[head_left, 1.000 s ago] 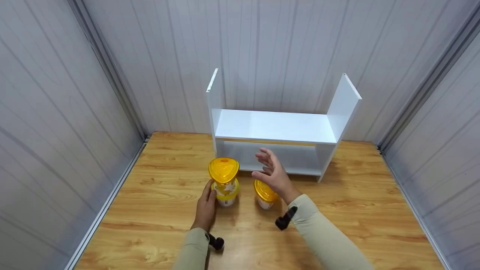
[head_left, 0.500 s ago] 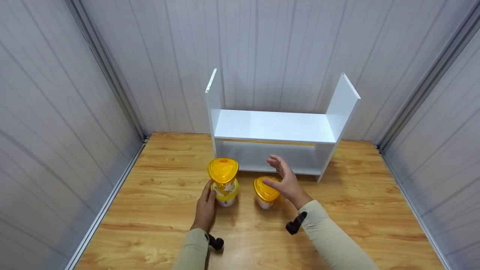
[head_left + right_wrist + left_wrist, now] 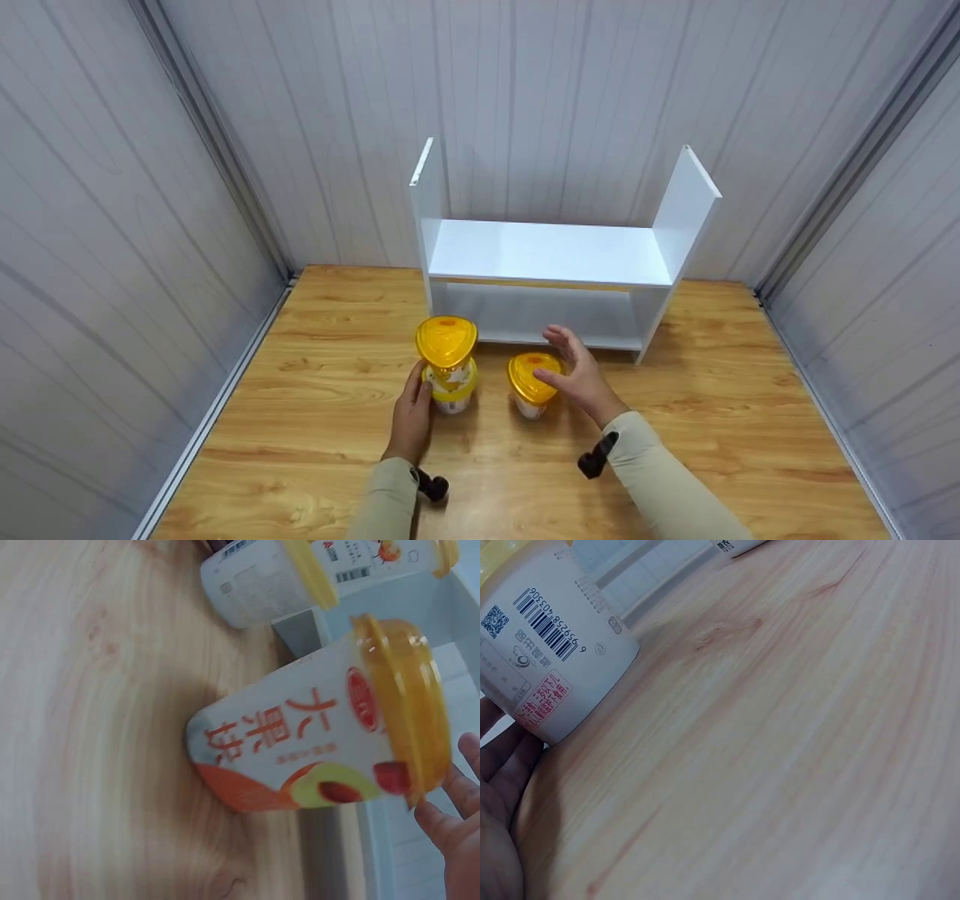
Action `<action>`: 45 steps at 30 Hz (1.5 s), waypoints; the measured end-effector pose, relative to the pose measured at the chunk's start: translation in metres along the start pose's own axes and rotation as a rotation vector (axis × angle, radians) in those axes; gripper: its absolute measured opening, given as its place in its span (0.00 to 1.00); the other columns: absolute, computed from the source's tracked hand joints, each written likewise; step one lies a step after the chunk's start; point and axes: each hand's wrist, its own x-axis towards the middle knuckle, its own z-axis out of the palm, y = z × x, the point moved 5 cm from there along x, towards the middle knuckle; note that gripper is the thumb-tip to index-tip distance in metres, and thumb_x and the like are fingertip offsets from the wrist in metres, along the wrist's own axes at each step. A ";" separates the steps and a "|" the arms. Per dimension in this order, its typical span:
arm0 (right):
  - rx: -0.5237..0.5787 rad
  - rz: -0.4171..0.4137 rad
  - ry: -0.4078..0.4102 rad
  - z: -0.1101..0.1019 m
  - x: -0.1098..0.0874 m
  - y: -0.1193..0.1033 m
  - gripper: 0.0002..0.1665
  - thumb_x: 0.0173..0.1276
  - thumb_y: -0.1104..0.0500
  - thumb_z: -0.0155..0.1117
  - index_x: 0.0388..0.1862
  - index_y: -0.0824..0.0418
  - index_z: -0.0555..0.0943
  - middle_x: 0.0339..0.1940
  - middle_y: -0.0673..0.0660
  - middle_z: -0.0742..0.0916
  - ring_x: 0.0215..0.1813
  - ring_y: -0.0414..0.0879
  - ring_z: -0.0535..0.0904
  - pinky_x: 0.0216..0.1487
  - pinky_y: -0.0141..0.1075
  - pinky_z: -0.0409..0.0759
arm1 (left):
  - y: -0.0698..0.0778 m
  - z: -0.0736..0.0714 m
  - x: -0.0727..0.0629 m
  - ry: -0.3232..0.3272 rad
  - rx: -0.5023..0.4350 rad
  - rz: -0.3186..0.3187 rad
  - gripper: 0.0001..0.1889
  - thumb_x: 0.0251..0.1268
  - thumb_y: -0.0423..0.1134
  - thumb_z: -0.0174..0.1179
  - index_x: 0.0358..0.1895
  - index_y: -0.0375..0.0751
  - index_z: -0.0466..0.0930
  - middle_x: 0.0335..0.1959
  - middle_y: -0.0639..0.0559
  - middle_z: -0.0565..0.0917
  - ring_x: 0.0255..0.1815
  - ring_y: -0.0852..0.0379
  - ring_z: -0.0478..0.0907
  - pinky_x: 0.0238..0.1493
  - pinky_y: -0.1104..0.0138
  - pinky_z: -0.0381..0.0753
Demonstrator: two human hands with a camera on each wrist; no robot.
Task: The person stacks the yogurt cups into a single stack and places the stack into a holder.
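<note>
2 stacked cups (image 3: pixel 451 376) mid-frame, left hand (image 3: pixel 410 416) gripping; right hand (image 3: pixel 587 381) loose at lone cup (image 3: pixel 529 381), pick-up seemingly starting, needs grasping fingers!

Both hands (image 3: pixel 410 415) (image 3: pixel 589 381) flank yellow-lidded cups (image 3: pixel 446 343) (image 3: pixel 531 381) before a white shelf (image 3: pixel 559 251).

Pale, grooved walls (image 3: pixel 555 97) rise on three sides — metal strips (image 3: pixel 214 142) run up both back corners. Below lies a wood-grain surface (image 3: pixel 322 360), light glinting near its front. A white shelf (image 3: pixel 600 256) stands toward the back — two boards (image 3: pixel 532 306) between side panels (image 3: pixel 686 214).
</note>
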 end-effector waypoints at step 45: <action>0.091 0.145 -0.009 0.010 -0.023 0.054 0.52 0.59 0.60 0.79 0.79 0.54 0.62 0.70 0.59 0.74 0.68 0.54 0.72 0.70 0.45 0.70 | -0.003 0.000 0.000 -0.003 -0.024 -0.007 0.30 0.78 0.63 0.45 0.79 0.65 0.58 0.80 0.55 0.60 0.80 0.49 0.55 0.78 0.51 0.55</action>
